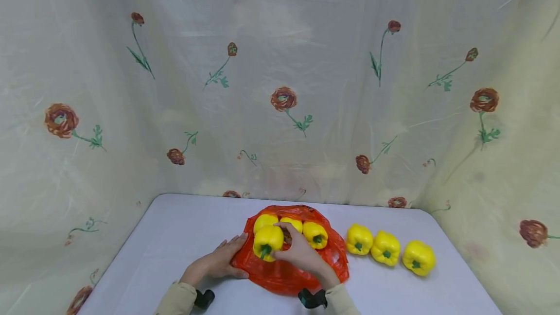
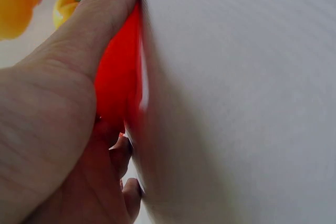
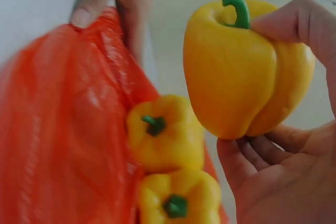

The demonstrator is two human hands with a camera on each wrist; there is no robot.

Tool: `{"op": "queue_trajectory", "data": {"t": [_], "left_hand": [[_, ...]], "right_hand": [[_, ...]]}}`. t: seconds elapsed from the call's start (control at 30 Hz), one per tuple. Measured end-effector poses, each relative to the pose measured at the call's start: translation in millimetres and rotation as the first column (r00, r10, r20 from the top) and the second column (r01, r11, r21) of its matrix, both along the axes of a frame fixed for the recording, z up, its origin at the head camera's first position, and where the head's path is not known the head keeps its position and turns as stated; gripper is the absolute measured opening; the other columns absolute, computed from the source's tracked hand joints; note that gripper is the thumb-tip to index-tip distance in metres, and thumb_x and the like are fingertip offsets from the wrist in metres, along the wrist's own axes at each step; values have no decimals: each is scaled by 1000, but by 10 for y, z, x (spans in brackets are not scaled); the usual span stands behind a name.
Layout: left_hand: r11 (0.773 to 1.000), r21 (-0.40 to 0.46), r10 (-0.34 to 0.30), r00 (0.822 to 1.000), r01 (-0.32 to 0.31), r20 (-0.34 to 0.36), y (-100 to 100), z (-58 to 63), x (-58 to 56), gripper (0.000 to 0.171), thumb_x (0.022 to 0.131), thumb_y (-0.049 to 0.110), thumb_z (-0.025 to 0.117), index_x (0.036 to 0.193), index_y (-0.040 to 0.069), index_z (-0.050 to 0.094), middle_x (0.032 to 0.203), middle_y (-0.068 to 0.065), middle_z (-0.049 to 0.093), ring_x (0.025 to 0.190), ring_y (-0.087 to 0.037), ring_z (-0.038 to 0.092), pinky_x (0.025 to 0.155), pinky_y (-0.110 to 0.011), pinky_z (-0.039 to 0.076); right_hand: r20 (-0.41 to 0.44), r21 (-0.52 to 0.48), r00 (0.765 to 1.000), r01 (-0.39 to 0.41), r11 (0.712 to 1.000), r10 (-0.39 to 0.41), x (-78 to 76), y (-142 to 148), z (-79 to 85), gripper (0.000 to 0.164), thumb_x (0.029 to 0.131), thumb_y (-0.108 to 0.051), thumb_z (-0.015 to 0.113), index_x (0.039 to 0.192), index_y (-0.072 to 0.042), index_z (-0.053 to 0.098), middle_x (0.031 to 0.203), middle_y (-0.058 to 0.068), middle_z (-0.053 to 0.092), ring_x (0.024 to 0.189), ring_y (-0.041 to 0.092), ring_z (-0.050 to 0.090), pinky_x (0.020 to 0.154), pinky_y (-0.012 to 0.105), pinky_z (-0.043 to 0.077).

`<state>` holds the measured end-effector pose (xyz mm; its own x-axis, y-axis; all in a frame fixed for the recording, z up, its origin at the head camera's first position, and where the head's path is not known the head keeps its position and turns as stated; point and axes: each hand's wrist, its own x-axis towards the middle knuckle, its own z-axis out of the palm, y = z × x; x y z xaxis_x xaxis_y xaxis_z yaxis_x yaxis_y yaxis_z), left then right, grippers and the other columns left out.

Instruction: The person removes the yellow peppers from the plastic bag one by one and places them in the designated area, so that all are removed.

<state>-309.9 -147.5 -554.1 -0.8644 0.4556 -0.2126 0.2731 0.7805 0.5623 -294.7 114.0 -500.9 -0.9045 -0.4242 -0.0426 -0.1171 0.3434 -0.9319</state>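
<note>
My right hand (image 1: 303,253) holds a yellow bell pepper (image 1: 269,238) between thumb and fingers, raised above an opened red plastic bag (image 1: 280,278). In the right wrist view, the thumb lies beside the green stem and the fingers support the pepper's other end. Inside the bag sit more yellow peppers (image 3: 167,148), three of them showing in the head view. My left hand (image 1: 224,258) rests against the bag's left side, its fingers extended along the edge and its thumb low by the table. The left wrist view shows red plastic (image 2: 118,72) against this hand.
Three yellow peppers stand in a slanting row right of the bag: a near one (image 1: 359,239), a middle one (image 1: 386,248) and an outer one (image 1: 418,257). They share the white table (image 1: 175,227). A flower-printed curtain (image 1: 332,135) hangs behind and at both sides.
</note>
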Motion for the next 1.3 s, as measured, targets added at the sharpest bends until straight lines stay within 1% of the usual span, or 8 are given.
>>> {"op": "queue_trajectory", "data": {"t": [0.2,0.37,0.53,0.67,0.77,1.0,1.13,1.3], "left_hand": [[1000,4,2,1000,-2,4,0,8,0,105,76,57,73,154,10,21,161,-7,24,149,-31,18,120,-57,11],[1000,-3,1,1000,-1,4,2,17,10,105,76,58,72,154,10,21,161,-6,22,149,-31,17,120,-56,10],[1000,11,1,1000,-1,0,11,33,33,106,75,56,74,154,8,21,161,-8,23,149,-32,17,120,-57,11],[1000,18,-1,1000,1,-6,16,38,44,107,75,56,75,154,7,22,160,-9,24,148,-33,18,119,-59,11],[1000,16,4,1000,-3,-4,23,37,49,106,75,55,75,154,7,22,160,-9,24,148,-33,18,119,-59,11],[1000,10,8,1000,-8,-1,28,20,21,109,74,58,74,154,9,20,161,-8,23,149,-32,17,120,-58,11],[1000,9,4,1000,-4,-9,17,10,8,109,74,59,74,154,9,20,161,-8,23,149,-32,17,120,-58,11],[1000,3,5,1000,-5,-9,7,-4,5,110,73,59,74,154,9,20,161,-9,23,148,-33,18,119,-58,11]], "right_hand": [[-14,-57,1000,-20,998,20,-4,184,156,72,83,-26,76,142,-16,36,140,9,43,122,26,50,101,37,51],[-61,-78,997,38,996,-42,13,372,287,69,83,-18,75,141,-16,38,140,10,43,123,28,50,106,44,45],[-110,-87,985,126,988,-136,17,560,355,70,81,-14,76,141,-17,40,141,8,46,128,28,48,110,49,40],[-133,-95,979,145,985,-157,24,693,414,71,82,-12,75,143,-12,38,143,11,45,129,30,46,110,49,40],[-153,-89,976,146,985,-158,28,782,468,71,83,-12,74,143,-9,36,144,12,43,132,31,43,113,51,35],[-223,-66,957,178,982,-188,7,1043,519,71,83,-12,74,142,-7,35,145,14,42,135,35,40,115,55,30],[-249,-47,946,202,978,-207,24,1186,528,73,83,-13,74,144,-7,34,144,15,42,132,35,42,113,55,33],[-222,-28,947,232,972,-232,52,1384,517,76,83,-11,73,145,-8,30,146,15,39,131,36,42,110,54,37]]}}
